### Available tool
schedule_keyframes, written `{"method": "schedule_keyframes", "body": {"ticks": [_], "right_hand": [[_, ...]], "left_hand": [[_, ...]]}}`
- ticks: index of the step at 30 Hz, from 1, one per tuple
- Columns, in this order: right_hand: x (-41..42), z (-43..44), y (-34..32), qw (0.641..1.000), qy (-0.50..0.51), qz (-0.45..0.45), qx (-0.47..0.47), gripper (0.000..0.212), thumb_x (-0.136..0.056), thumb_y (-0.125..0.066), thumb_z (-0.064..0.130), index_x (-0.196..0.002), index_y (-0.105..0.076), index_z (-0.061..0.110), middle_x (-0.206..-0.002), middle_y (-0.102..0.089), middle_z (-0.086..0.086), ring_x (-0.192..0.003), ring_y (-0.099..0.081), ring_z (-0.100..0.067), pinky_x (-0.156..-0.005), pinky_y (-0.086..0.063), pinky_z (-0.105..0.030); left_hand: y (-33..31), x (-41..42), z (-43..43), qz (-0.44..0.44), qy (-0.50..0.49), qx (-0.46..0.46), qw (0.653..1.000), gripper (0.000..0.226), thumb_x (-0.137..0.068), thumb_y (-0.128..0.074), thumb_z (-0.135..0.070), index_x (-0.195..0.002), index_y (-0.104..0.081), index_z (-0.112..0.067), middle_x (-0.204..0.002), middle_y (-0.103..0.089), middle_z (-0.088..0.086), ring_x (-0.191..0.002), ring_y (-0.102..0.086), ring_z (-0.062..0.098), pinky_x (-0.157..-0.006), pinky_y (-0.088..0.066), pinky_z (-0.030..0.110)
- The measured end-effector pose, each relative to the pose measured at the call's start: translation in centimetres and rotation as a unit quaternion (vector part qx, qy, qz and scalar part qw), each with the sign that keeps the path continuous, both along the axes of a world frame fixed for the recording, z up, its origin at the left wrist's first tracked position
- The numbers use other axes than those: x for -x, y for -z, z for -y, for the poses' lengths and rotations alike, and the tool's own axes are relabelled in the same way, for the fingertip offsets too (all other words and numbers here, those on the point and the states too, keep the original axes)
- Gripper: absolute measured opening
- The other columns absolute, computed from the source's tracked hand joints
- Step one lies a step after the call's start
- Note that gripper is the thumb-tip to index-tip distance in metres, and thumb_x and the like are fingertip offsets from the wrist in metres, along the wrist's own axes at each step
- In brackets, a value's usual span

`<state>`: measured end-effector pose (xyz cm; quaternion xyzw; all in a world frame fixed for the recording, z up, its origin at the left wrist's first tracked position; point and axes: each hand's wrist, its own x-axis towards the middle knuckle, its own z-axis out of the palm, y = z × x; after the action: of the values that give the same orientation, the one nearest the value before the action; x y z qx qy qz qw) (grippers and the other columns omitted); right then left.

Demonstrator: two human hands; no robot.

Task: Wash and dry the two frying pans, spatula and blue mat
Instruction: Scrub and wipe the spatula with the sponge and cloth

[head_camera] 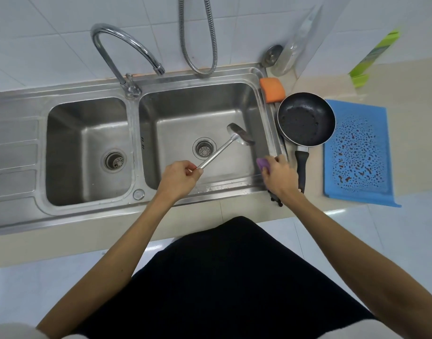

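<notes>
My left hand [179,176] grips the handle end of a metal spatula [224,146], whose blade hangs over the right sink basin [175,113] near the drain. My right hand [279,174] holds a purple sponge [263,163] at the basin's right rim. A black frying pan [306,118] sits on the counter right of the sink, its black handle pointing toward me beside my right hand. A blue mat [359,152] lies flat on the counter to the pan's right, spotted with water drops. I see only one pan.
The left basin [87,152] lies beside the right one, with a curved faucet [126,48] behind the divider and a hanging shower hose [197,35]. An orange sponge [272,90] rests at the sink's back right corner. A bottle [292,55] and green item [371,57] stand against the wall.
</notes>
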<state>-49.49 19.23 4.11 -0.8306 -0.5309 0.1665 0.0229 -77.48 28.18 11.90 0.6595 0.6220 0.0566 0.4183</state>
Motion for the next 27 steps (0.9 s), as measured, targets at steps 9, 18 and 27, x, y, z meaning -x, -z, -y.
{"method": "schedule_keyframes", "body": {"ticks": [9, 18, 27], "right_hand": [[1.0, 4.1, 3.4, 0.995, -0.055, 0.054, 0.062, 0.039, -0.095, -0.064, 0.03, -0.128, -0.063, 0.011, -0.123, -0.06, -0.018, -0.101, -0.056, -0.045, -0.079, -0.05, -0.051], [0.8, 5.7, 3.7, 0.995, -0.07, 0.073, 0.007, 0.046, -0.094, -0.06, 0.037, -0.135, -0.06, 0.015, -0.139, -0.059, -0.007, -0.114, -0.053, -0.043, -0.084, -0.047, -0.053], [2.7, 7.0, 0.7, 0.991, 0.006, -0.058, -0.119, 0.029, -0.097, -0.054, 0.033, -0.11, -0.07, 0.013, -0.103, -0.073, -0.012, -0.098, -0.059, -0.034, -0.08, -0.05, -0.044]], "left_hand": [[1.1, -2.0, 1.9, 0.012, -0.006, 0.027, 1.0, 0.023, -0.098, -0.06, -0.029, -0.1, -0.075, -0.012, -0.068, -0.064, -0.001, -0.071, -0.062, 0.027, -0.08, -0.058, 0.046], [1.9, -4.9, 5.2, 0.127, -0.12, 0.123, 0.977, 0.02, -0.102, -0.054, -0.017, -0.094, -0.07, -0.008, -0.075, -0.061, 0.005, -0.068, -0.058, 0.016, -0.067, -0.054, 0.032], [2.2, -8.0, 5.5, 0.265, -0.16, 0.234, 0.922, 0.015, -0.096, -0.065, -0.014, -0.093, -0.069, 0.001, -0.079, -0.072, 0.01, -0.078, -0.071, 0.025, -0.081, -0.06, 0.035]]}}
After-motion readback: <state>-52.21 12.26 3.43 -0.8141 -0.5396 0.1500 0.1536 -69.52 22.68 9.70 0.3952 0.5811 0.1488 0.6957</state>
